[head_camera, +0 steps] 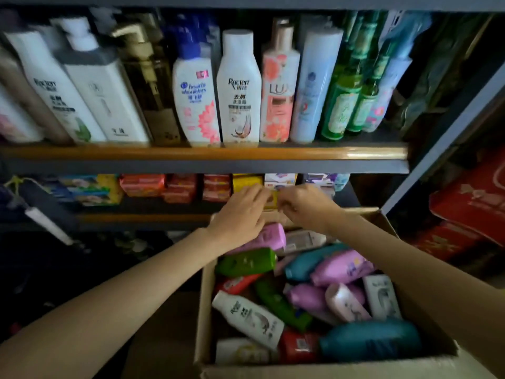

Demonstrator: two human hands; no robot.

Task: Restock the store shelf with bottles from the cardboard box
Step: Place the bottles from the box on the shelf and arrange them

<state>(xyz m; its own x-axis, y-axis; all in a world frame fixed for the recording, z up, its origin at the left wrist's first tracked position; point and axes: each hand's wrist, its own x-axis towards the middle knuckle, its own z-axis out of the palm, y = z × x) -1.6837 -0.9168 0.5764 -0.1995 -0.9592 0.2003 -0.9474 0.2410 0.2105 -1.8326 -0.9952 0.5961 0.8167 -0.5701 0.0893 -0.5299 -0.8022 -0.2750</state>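
An open cardboard box [203, 310] at lower right is full of lying bottles: pink [341, 266], green [246, 262], teal [371, 341] and white [248, 318] ones. My left hand [240, 212] and my right hand [303, 206] meet above the box's far edge, in front of the lower shelf. Between their fingertips is a small yellow pack [273, 199]. Both hands seem to pinch it, though the spot is blurred. The upper shelf [207, 151] carries a full row of upright bottles, among them a white Rejoice bottle [239, 88].
The lower shelf [142, 217] holds stacked red, yellow and blue soap packs. Red gift boxes [470, 203] stand right of the grey shelf post [448, 138]. Dark floor and clutter lie to the left of the box.
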